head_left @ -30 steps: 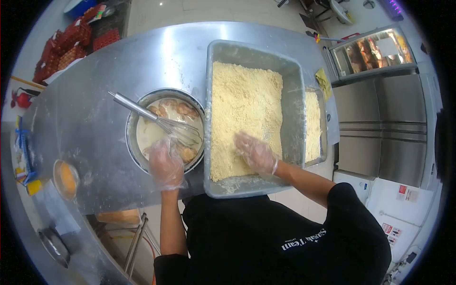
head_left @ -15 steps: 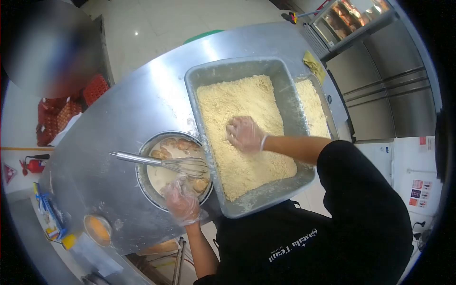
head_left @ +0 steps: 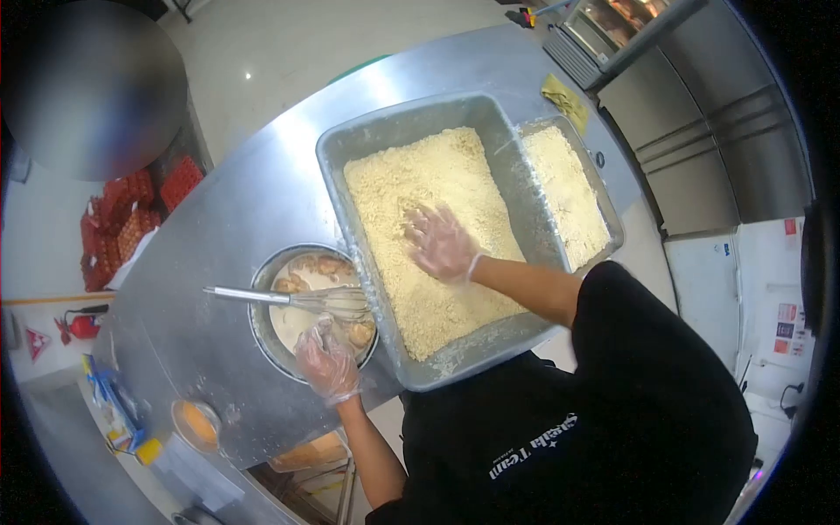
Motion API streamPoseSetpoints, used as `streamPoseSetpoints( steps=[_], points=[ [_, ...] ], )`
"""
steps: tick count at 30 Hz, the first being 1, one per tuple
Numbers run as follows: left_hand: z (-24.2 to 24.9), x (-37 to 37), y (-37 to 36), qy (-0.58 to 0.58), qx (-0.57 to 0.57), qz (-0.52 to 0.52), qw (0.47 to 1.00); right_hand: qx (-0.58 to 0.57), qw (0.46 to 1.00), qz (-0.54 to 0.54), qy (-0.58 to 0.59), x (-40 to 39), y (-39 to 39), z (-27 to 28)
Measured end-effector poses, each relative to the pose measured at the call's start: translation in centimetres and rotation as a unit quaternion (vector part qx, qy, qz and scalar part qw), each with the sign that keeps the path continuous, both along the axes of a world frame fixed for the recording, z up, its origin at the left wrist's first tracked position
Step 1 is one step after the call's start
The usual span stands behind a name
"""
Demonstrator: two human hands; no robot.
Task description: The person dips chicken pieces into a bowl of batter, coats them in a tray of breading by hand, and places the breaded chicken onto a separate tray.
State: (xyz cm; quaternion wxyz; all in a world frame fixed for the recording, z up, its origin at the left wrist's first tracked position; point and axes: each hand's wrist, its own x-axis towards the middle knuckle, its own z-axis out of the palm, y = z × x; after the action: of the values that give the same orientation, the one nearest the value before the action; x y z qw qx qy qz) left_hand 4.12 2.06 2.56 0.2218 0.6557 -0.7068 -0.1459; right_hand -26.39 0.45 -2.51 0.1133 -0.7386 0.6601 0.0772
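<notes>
My right hand (head_left: 442, 245), in a clear glove, lies spread on the pale yellow crumbly flour (head_left: 437, 166) in a big grey tub (head_left: 337, 192). My left hand (head_left: 327, 360), also gloved, is over the near rim of a round metal bowl (head_left: 262, 337); its fingers are bent together, and whatever they may hold is hidden. In the bowl, pieces of meat (head_left: 290, 282) sit in a whitish liquid (head_left: 287, 322). A metal whisk (head_left: 262, 295) lies across the bowl, its handle sticking out to the left.
Right of the tub stands a metal tray (head_left: 612, 219) of flour, with a yellow-green cloth (head_left: 564, 101) beyond it. A small bowl of orange powder (head_left: 196, 423) and a blue-yellow box (head_left: 114, 407) are at the lower left of the steel table (head_left: 236, 201).
My right hand has spread its fingers, which were more curled before. The camera view has shifted, so the tub and bowl appear slightly further left. My left hand stays at the bowl.
</notes>
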Motion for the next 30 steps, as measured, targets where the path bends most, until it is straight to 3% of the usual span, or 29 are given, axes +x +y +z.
streamPoseSetpoints(
  steps=[1,3,4,5,7,10,13,15,17,19,21,22,25,28,30],
  points=[
    [0.2,-0.4,-0.1,-0.010,-0.022,-0.006,1.000,-0.114,0.993,0.023,0.019,-0.3,0.6,-2.0],
    [1.0,-0.1,0.6,0.000,-0.030,-0.035,0.999,-0.112,0.993,0.002,-0.023,0.0,1.7,-4.9],
    [1.2,-0.5,0.1,0.032,-0.028,-0.042,0.998,-0.124,0.992,0.000,-0.036,-0.4,0.2,-3.5],
    [1.4,-1.1,-0.3,0.063,-0.024,-0.043,0.997,-0.048,0.996,-0.054,-0.053,-1.4,-0.9,-1.9],
    [1.4,-0.6,-0.4,0.054,-0.023,-0.058,0.997,0.125,0.974,-0.157,-0.108,-1.4,-1.3,6.9],
    [1.3,-0.8,-0.5,0.069,-0.027,-0.064,0.995,0.305,0.938,-0.143,-0.084,-5.6,-1.4,9.5],
    [0.7,-0.7,-0.8,0.083,-0.037,-0.069,0.993,-0.039,0.968,-0.132,-0.209,-7.3,2.5,2.2],
    [-0.8,0.3,-0.9,0.099,-0.039,-0.065,0.992,-0.089,0.924,-0.132,-0.348,-8.2,2.8,-0.8],
    [-3.0,1.3,-1.4,0.135,-0.039,-0.058,0.988,-0.083,0.910,-0.127,-0.386,-8.2,2.9,1.2],
    [-1.3,0.6,-0.8,0.074,-0.066,-0.062,0.993,-0.022,0.937,-0.121,-0.327,-8.0,3.1,11.5],
    [-0.7,0.0,-0.8,0.047,-0.073,-0.073,0.994,-0.008,0.916,-0.146,-0.373,-10.1,2.9,15.9],
    [-1.0,0.4,-1.0,0.050,-0.067,-0.081,0.993,-0.004,0.905,-0.158,-0.394,-11.7,2.8,17.2],
    [-1.7,0.7,-1.2,0.053,-0.053,-0.083,0.994,-0.194,0.861,-0.209,-0.421,-16.7,3.2,19.3],
    [-0.9,0.3,-1.4,0.042,-0.018,-0.068,0.997,-0.275,0.870,-0.257,-0.319,-23.0,3.7,20.0],
    [0.9,-0.6,-1.2,0.030,-0.018,-0.039,0.999,-0.211,0.875,-0.289,-0.327,-25.8,4.5,20.7]
  ],
)
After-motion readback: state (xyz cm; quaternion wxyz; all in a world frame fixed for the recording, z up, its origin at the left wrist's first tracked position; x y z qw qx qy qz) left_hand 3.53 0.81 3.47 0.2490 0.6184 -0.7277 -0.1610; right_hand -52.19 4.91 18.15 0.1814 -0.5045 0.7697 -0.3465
